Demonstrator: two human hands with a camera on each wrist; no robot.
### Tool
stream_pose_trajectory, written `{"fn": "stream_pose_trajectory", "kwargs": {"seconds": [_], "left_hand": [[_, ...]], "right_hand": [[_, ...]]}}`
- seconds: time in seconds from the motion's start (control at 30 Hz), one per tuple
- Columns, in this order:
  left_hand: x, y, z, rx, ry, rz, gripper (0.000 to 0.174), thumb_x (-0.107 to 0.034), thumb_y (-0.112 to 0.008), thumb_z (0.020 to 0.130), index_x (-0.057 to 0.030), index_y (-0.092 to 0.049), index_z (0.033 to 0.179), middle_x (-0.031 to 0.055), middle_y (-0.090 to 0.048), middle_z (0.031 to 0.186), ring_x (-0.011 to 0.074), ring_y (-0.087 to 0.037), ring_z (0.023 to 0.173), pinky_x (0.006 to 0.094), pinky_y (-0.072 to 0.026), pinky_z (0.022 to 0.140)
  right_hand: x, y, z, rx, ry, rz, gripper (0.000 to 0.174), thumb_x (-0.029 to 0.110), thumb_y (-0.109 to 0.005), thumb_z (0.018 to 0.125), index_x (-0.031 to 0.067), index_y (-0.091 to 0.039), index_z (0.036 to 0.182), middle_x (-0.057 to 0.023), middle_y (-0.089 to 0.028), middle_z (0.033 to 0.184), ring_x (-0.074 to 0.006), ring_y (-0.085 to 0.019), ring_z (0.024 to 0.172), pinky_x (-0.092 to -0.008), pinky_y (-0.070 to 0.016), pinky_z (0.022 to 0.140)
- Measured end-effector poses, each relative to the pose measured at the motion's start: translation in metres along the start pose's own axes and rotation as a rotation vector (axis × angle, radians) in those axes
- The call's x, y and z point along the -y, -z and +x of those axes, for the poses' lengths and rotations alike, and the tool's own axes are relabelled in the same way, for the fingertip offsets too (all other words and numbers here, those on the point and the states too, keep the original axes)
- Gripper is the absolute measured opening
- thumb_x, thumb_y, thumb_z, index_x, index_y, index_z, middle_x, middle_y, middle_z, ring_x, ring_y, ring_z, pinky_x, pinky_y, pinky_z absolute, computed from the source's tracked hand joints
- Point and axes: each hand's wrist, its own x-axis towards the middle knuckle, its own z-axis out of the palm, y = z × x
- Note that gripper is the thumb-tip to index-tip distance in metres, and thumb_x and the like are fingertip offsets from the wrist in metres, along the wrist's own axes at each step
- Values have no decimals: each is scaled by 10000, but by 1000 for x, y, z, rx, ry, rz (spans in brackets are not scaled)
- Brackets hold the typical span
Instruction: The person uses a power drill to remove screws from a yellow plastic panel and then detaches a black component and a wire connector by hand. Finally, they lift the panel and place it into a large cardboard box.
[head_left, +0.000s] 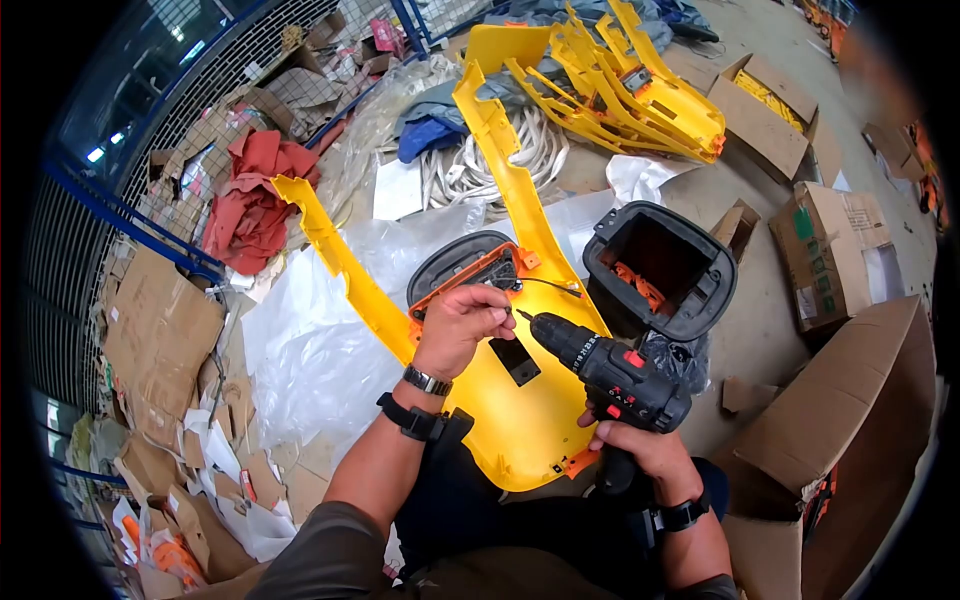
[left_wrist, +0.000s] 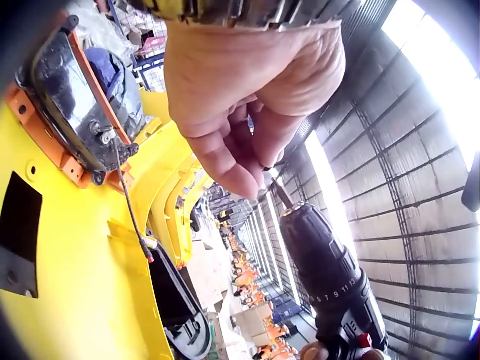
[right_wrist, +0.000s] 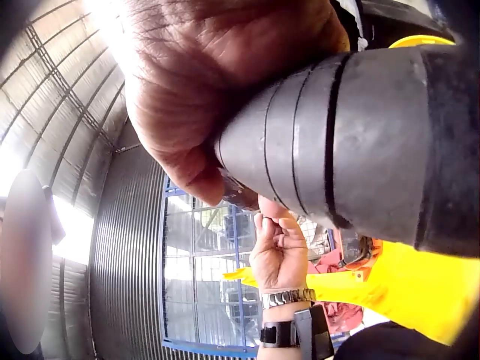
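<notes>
My right hand (head_left: 645, 445) grips a black cordless drill (head_left: 610, 368) by its handle, the bit pointing left toward my other hand. With its fingertips, my left hand (head_left: 455, 330) pinches a small dark screw-like piece (left_wrist: 268, 169) right at the tip of the drill bit (left_wrist: 281, 192). Fingers hide most of that piece. Below both hands lies a large yellow plastic panel (head_left: 480, 425) with two long arms and a dark rectangular opening. A black lamp-like unit (left_wrist: 75, 105) with an orange bracket (head_left: 440, 298) sits across the panel, trailing a thin cable (left_wrist: 129, 199).
A black bin-like housing (head_left: 712, 300) with orange parts inside stands right of the panel. Cardboard boxes (head_left: 825, 255) line the right side. More yellow panels (head_left: 650, 110) are stacked at the back. Plastic sheeting (head_left: 300, 340) and scrap cardboard (head_left: 160, 335) cover the left floor.
</notes>
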Motion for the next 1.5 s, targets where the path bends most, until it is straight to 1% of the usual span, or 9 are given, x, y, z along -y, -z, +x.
{"fn": "stream_pose_trajectory", "kwargs": {"seconds": [0.37,0.63,0.73,0.83,0.97,1.07,1.27,1.37,1.5], "left_hand": [[0,-5,0,18,-6,-3,137,68,-680,914,21,-683,1043,118,-685,1069,220,-733,875,364,-647,779],[-38,6,5,202,134,232,79,47,-727,882,43,-690,951,127,-689,963,221,-721,804,339,-618,716],[-39,11,4,224,201,285,79,39,-731,882,48,-692,951,131,-690,944,223,-720,789,341,-612,712],[-38,12,0,216,235,315,83,38,-731,881,53,-693,954,132,-691,936,225,-720,775,342,-612,717],[-33,4,-7,140,108,251,82,56,-719,880,61,-695,958,132,-689,955,231,-720,791,346,-614,728],[-34,-5,-12,114,-30,253,99,75,-684,894,61,-702,990,111,-684,995,194,-724,848,329,-625,773],[-43,-18,-15,99,-265,462,94,98,-659,909,70,-710,982,106,-662,1025,189,-706,882,328,-629,799],[-43,-18,-16,120,-320,451,133,79,-680,906,70,-706,1036,146,-672,1039,231,-725,878,325,-621,781],[-36,-16,-13,55,-227,268,276,42,-703,912,53,-661,1185,157,-698,1081,252,-737,918,336,-627,760]], "right_hand": [[0,2,-1,21,-52,-31,411,-13,-707,853,8,-632,1256,-99,-711,1013,-160,-684,887,-304,-581,761],[4,5,-5,98,-32,-81,452,12,-720,848,19,-629,1291,-79,-717,1014,-159,-683,942,-325,-578,819],[6,7,-7,112,21,-270,430,14,-714,850,25,-638,1274,-67,-722,1010,-158,-684,945,-331,-572,852],[2,15,-5,180,155,-495,408,16,-712,855,33,-646,1257,-59,-727,1008,-158,-689,927,-333,-569,867],[4,4,-4,117,46,-236,387,17,-718,853,16,-645,1234,-93,-724,1005,-182,-703,877,-339,-589,811],[3,0,-4,84,-70,17,386,25,-726,848,-2,-641,1224,-127,-722,1009,-196,-707,834,-342,-600,767],[-1,-6,-4,95,-136,219,415,130,-714,863,-40,-616,1227,-180,-720,1027,-219,-714,768,-359,-614,751],[-10,-7,-6,113,-162,358,430,162,-707,866,-47,-604,1227,-190,-718,1026,-220,-712,758,-375,-623,755],[-9,-13,-5,99,-120,376,448,174,-701,859,-46,-594,1234,-196,-713,1020,-222,-711,759,-378,-622,747]]}}
